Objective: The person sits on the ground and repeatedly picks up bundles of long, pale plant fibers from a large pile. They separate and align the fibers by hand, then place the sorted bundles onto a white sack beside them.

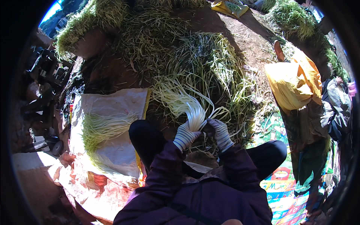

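Note:
My left hand, in a striped glove, is closed round a bundle of long pale stalks with leafy green ends. The white ends lie near my hands, and the thin leaves fan away to the upper left. My right hand, gloved alike, is at the bundle's right edge, its fingertips at a few stalks; whether they grip is hard to see. Beyond the bundle lies a big heap of loose green leaves. Left of my knee, more pale green stalks are spread on a white woven sack.
A person in yellow cloth is close on the right. Below them is a colourful printed mat. Further heaps of greens lie at the top right and top left. Dark clutter stands at the far left, and a yellow sack lies at the top.

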A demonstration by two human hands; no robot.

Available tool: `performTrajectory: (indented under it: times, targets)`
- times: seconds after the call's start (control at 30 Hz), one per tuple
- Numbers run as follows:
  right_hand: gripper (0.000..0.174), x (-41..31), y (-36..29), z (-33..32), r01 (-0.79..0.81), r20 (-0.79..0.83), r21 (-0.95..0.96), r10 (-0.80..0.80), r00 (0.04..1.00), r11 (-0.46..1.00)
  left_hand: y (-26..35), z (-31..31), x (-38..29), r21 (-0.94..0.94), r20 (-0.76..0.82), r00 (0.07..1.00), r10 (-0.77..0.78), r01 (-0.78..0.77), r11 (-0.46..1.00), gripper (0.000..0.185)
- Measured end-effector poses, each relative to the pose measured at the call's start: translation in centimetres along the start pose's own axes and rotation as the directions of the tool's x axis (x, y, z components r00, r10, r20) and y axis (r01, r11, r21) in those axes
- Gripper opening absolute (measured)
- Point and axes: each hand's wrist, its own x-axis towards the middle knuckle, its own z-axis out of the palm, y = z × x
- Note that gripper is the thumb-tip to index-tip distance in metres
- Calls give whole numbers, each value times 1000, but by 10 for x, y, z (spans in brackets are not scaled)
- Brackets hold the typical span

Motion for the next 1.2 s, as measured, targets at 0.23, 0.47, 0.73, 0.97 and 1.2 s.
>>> performTrajectory:
  times: [0.23,0.47,0.73,0.97,1.2]
  targets:
    - [16,20,-48,-23,157,-48,272,-150,988,949,8,5,-1,-20,36,999,-3,3,1000,43]
    - [31,30,-109,-19,489,57,-446,-522,851,749,-13,0,13,-352,-96,994,-49,12,936,30]
    - [36,-65,27,6,159,379,-512,56,924,844,15,-18,0,-498,-172,971,-168,62,865,22]
    - [24,-95,4,-21,225,240,-755,-60,969,616,19,-17,1,-558,-122,981,-148,56,828,19]
    - [28,-63,-36,21,266,61,-374,-263,963,888,-6,-25,0,-661,-25,975,-223,151,735,24]
